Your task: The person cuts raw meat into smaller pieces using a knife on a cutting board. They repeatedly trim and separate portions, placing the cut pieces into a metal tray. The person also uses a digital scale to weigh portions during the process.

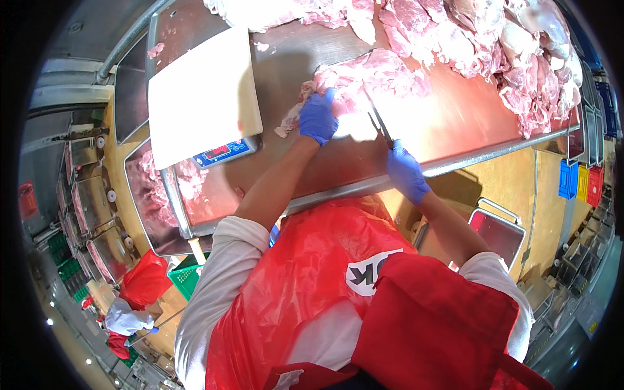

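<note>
A large flat piece of raw pink meat [383, 75] lies on the metal worktable, its lower part washed out by glare. My left hand [318, 117], in a blue glove, is closed on the near left edge of the meat, beside a ragged flap of fat [290, 117]. My right hand [407, 172], also gloved, grips the handle of a knife [380, 123] near the table's front edge. The blade points away from me, its far end at the meat; glare hides how deep it goes.
A white cutting board [205, 97] lies beside a scale [224, 153] on the left. Piled meat [468, 39] covers the back and right. A metal tub of trimmings [151, 188] stands left. Another person [130, 312] is at lower left, near a green crate [186, 276].
</note>
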Demonstrator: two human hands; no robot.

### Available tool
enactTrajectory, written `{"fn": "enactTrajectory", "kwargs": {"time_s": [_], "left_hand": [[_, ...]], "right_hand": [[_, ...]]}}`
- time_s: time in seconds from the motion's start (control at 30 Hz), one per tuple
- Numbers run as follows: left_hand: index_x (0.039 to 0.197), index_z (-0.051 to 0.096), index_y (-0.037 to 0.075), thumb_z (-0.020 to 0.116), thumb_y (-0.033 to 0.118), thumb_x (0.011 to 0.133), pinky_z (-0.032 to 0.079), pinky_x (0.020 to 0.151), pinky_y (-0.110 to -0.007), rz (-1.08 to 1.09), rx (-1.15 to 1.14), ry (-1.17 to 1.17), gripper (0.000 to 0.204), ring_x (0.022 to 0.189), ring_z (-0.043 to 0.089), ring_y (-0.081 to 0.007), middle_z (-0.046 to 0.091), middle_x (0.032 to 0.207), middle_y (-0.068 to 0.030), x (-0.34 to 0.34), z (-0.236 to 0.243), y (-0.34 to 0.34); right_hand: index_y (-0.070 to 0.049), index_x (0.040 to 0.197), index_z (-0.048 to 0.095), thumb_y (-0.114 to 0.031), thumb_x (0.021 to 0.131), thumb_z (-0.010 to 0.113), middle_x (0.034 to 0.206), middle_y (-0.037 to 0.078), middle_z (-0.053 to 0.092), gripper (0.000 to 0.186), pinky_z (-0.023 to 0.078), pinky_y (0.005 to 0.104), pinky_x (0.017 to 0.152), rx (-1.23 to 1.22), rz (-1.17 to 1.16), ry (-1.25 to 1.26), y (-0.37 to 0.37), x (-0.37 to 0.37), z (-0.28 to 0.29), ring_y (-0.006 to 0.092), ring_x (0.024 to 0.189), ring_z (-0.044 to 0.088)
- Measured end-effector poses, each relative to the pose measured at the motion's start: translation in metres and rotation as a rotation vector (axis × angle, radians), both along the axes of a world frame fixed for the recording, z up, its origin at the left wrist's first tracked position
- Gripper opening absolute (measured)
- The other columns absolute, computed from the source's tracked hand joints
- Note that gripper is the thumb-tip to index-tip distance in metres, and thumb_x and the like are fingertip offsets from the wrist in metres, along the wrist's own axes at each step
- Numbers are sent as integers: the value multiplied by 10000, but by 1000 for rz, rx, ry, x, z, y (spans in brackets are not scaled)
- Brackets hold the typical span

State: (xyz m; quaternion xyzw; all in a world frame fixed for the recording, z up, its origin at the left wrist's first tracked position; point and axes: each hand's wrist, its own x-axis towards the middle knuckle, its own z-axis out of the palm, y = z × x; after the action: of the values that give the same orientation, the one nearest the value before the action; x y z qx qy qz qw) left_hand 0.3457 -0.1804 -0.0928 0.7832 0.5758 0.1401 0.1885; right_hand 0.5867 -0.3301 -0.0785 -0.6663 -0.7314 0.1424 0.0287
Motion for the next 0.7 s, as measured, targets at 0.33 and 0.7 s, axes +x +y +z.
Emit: {"fn": "enactTrajectory", "kwargs": {"time_s": [0.33, 0.7], "left_hand": [[1292, 564, 98, 707, 266, 769, 531, 794, -497, -30, -40, -205, 567, 905, 651, -428, 663, 971, -234, -4, 3, 3], [978, 628, 71, 771, 158, 724, 492, 697, -305, 104, -453, -661, 304, 770, 544, -106, 586, 829, 12, -8, 35, 15]], "right_hand": [[101, 1054, 463, -165, 970, 451, 881, 350, 652, 280, 518, 576, 722, -125, -32, 420, 137, -49, -1, 513, 750, 647], [30, 1039, 464, -127, 992, 478, 708, 256, 610, 164, 506, 514, 522, -65, -105, 451, 34, -15, -24, 439, 636, 650]]}}
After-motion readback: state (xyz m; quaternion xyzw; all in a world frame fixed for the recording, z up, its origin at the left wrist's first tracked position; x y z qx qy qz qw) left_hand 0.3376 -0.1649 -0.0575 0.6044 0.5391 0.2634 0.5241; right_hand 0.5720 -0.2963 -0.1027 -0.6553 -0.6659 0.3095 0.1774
